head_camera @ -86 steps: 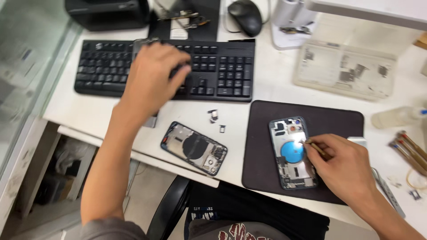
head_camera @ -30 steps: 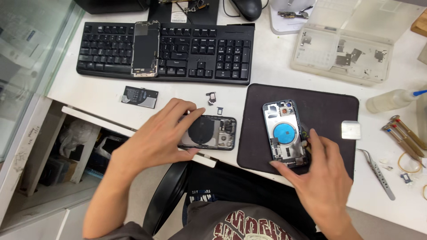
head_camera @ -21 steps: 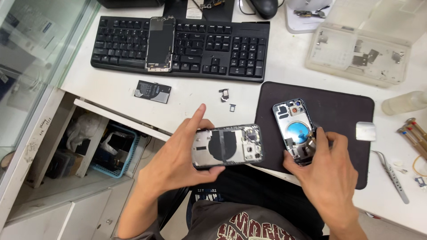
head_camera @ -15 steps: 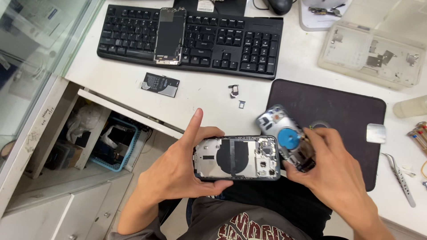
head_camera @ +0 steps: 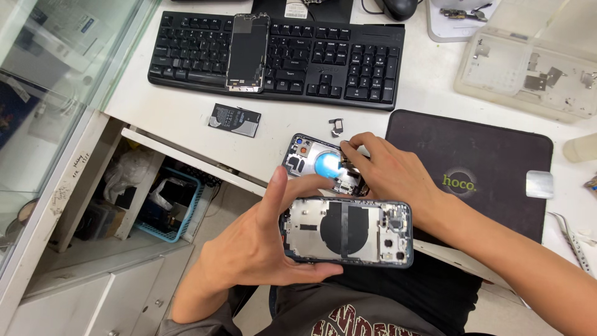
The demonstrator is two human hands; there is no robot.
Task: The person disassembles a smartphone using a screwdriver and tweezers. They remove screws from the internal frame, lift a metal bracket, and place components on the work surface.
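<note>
My left hand (head_camera: 261, 246) holds an opened phone housing (head_camera: 348, 231) flat over my lap, its dark round coil facing up. My right hand (head_camera: 388, 177) grips a second opened phone housing with a blue disc (head_camera: 320, 165), lifted and tilted at the desk's front edge, just above the first. A phone screen panel (head_camera: 248, 53) lies on the black keyboard (head_camera: 311, 56). A flat black battery (head_camera: 234, 120) and small metal parts (head_camera: 336, 126) lie on the white desk (head_camera: 180, 112).
A dark work mat (head_camera: 485, 168) lies at the right with a small grey square (head_camera: 538, 184) on it. Tweezers (head_camera: 569, 233) rest at the far right. A clear parts tray (head_camera: 528, 71) sits behind. An open shelf with a blue basket (head_camera: 171, 208) is below left.
My left hand picked the dark-coil housing off the desk and brought it over my lap. My right hand lifted the blue-disc housing off the mat and carried it left.
</note>
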